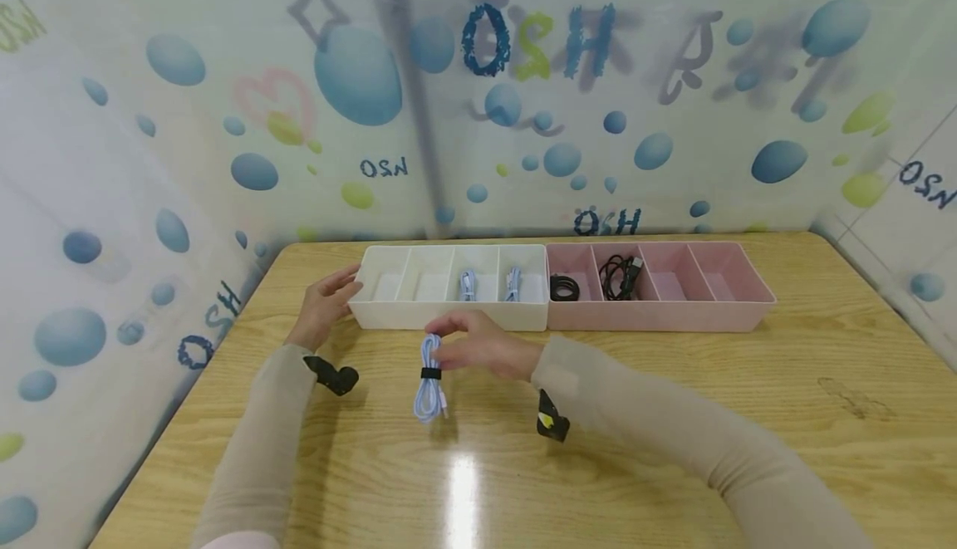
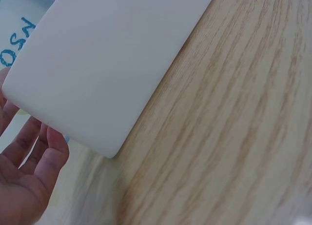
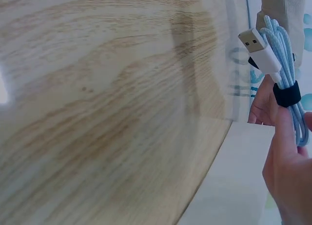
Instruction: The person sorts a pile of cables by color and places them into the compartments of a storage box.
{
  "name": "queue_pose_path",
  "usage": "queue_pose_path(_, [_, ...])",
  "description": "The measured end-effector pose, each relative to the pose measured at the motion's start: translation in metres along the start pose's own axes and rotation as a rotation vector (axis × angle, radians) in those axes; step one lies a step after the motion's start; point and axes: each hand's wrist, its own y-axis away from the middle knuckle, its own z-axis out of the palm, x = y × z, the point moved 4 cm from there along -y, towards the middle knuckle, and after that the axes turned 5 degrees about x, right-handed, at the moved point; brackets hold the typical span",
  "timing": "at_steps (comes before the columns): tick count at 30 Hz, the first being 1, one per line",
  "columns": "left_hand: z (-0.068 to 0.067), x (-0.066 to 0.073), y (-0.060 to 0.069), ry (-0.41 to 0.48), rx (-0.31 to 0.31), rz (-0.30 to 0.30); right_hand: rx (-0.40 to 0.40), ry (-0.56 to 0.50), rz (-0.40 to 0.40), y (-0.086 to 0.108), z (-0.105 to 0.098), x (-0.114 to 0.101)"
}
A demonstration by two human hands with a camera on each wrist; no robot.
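My right hand (image 1: pixel 482 345) pinches a coiled light-blue USB cable (image 1: pixel 429 383), bound with a black strap, in front of the white divided box (image 1: pixel 449 316). In the right wrist view the white USB plug of this cable (image 3: pixel 287 59) points up and away from the fingers. At the box's left end is my left hand (image 1: pixel 321 308), its fingers loosely bent against the end wall. The left wrist view has the same hand (image 2: pixel 29 171) beside the corner of the box. Two bundled light-blue cables, one (image 1: pixel 467 286) and another (image 1: pixel 512 283), sit in the box's two right compartments.
A pink divided box (image 1: pixel 658 316) adjoins the white one on the right. Its two left compartments hold a coiled black cable (image 1: pixel 564 287) and a looser black USB cable (image 1: pixel 620 276). Both boxes stand near the back of the wooden table (image 1: pixel 635 474), before a patterned curtain (image 1: pixel 478 134).
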Motion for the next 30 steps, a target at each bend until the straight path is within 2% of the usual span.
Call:
queue_pose_path(13, [-0.002,-0.001,0.003,0.014,-0.012,-0.004,-0.038,0.061,-0.005,-0.009,-0.002,-0.028])
queue_pose_path(23, [-0.001,0.0,0.003,-0.001,-0.007,0.019,0.0,0.077,-0.018,-0.024,-0.003,-0.041])
queue_pose_path(30, [0.0,0.0,0.001,0.02,-0.011,0.017,0.021,0.097,-0.038,-0.031,-0.011,-0.049])
